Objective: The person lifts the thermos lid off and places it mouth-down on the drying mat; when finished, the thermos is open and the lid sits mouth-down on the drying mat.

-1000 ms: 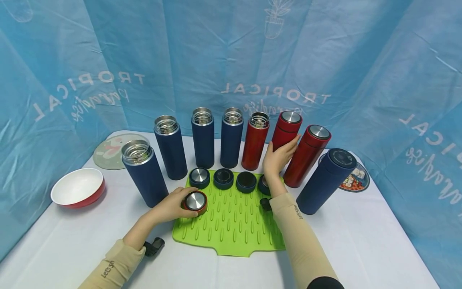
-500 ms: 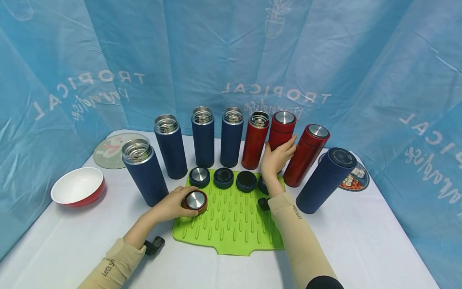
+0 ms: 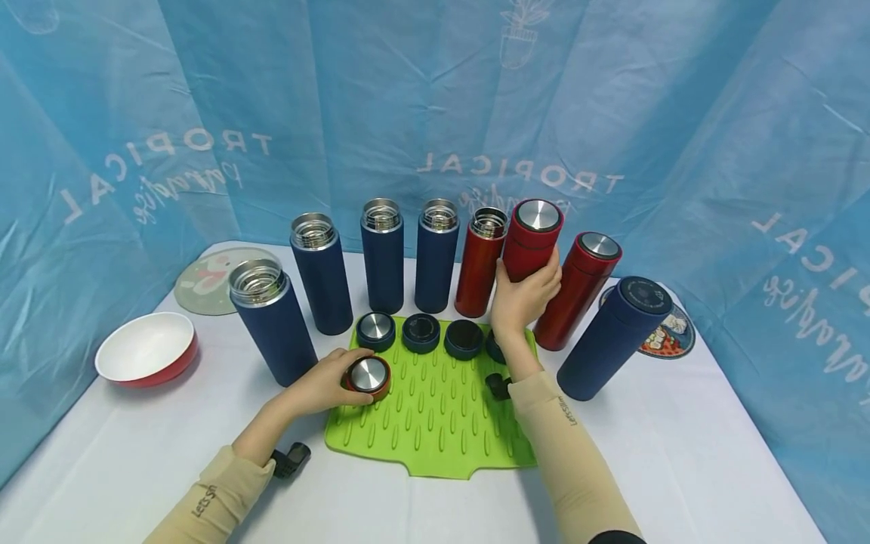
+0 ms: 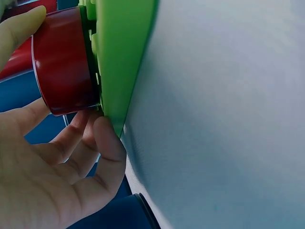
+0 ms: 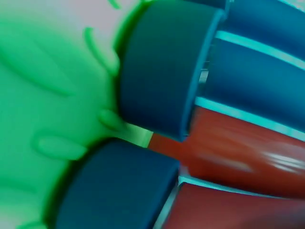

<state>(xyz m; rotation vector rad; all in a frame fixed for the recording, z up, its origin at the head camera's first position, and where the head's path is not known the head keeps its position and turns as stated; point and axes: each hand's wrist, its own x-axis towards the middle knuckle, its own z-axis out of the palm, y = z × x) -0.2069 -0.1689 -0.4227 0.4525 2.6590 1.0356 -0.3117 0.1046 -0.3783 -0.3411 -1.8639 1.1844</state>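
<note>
Beyond the right end of the green mat (image 3: 442, 423), the right grip (image 3: 522, 302) is curled around a capped red flask (image 3: 530, 253), while the left grip (image 3: 319, 387), parted only as wide as its hold, pinches a red lid (image 3: 369, 376) on the mat's left side. Four navy lids (image 3: 464, 340) line the back; behind and leftward, four navy flasks (image 3: 383, 264) and an open red flask (image 3: 478, 268) show steel mouths, their depths hidden from me. That gripped flask points lid-up, long axis near upright; the lid lies flat, steel disc up. White cloth covers the tabletop (image 3: 394, 514), a blue printed curtain (image 3: 381, 98) behind.
</note>
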